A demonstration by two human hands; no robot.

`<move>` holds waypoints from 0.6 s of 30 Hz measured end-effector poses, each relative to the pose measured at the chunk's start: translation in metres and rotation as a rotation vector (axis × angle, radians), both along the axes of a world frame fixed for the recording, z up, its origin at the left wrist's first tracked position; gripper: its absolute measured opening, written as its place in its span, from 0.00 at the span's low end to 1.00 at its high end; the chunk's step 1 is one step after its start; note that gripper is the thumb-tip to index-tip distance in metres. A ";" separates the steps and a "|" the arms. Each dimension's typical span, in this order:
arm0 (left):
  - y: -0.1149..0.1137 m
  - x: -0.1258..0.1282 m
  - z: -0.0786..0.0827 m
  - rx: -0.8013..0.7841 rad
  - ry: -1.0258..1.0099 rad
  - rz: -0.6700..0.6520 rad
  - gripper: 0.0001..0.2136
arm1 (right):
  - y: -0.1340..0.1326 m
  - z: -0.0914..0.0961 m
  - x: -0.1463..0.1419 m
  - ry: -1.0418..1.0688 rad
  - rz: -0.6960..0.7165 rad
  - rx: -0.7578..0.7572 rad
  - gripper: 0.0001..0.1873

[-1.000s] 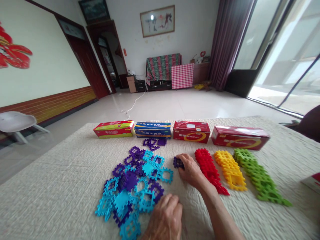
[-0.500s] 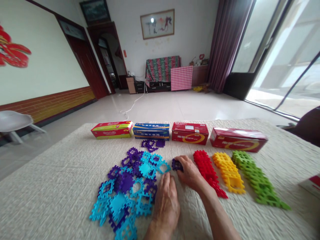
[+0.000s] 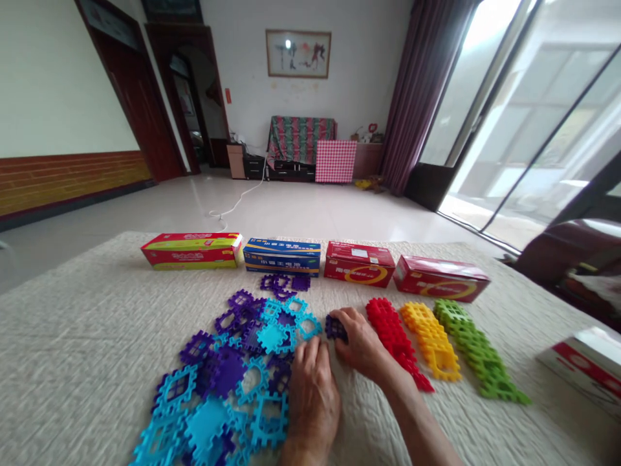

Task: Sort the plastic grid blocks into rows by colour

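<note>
One dark purple piece point(image 3: 335, 328) lies on the pale quilted cover point(image 3: 97, 323), its right edge gripped by the fingers of the right hand point(image 3: 356, 340). Between six and seven o'clock from it, the left hand point(image 3: 316, 391) rests palm down; whether it holds anything I cannot tell. At eight spreads a purple and cyan pile point(image 3: 228, 372). Toward three lie red point(image 3: 392, 336), yellow point(image 3: 429, 333) and green rows point(image 3: 478, 346); four boxes point(image 3: 282, 257) stand from ten to two.
</note>
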State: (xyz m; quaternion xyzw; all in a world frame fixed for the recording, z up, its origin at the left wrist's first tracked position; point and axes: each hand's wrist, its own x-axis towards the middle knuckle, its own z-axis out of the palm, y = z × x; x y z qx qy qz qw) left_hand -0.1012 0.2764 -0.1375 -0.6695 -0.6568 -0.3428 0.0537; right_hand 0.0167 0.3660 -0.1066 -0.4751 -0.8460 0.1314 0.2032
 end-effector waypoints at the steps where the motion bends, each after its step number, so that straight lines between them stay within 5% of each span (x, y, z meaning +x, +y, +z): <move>1: 0.000 0.000 -0.001 0.004 -0.009 0.004 0.20 | 0.001 0.001 0.000 -0.018 0.003 0.005 0.27; 11: -0.001 0.002 0.003 -0.062 -0.104 0.003 0.19 | 0.046 0.015 0.010 -0.161 0.063 0.055 0.28; 18: -0.003 0.002 0.006 -0.095 -0.136 0.000 0.19 | 0.050 0.012 0.009 -0.172 0.121 0.044 0.26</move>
